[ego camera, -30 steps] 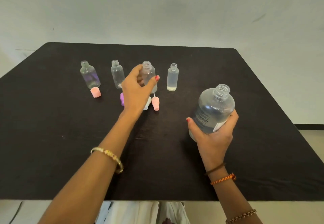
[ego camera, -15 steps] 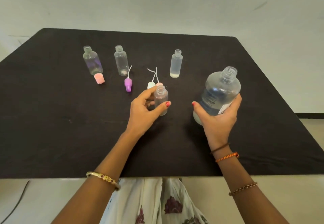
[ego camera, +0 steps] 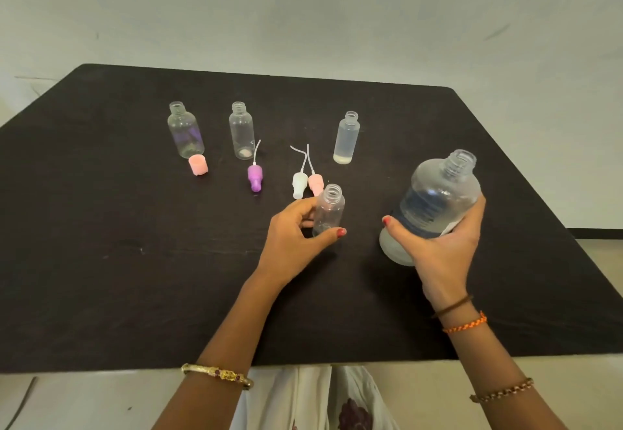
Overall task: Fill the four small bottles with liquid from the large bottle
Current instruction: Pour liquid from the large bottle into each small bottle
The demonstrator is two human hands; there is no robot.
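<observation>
left hand (ego camera: 293, 237) grips small bottle (ego camera: 328, 209), right hand (ego camera: 445, 247) grips large bottle (ego camera: 435, 204), uncapped & tilted. risk: narrow neck, fast pour = spill on table (ego camera: 101, 261).

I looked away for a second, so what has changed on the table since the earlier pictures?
The left hand took the third small bottle out of the far row and brought it toward the person, beside the large bottle; it still grips it. The right hand kept holding the large bottle, tilted. The other three small bottles and the loose caps stayed put.
</observation>
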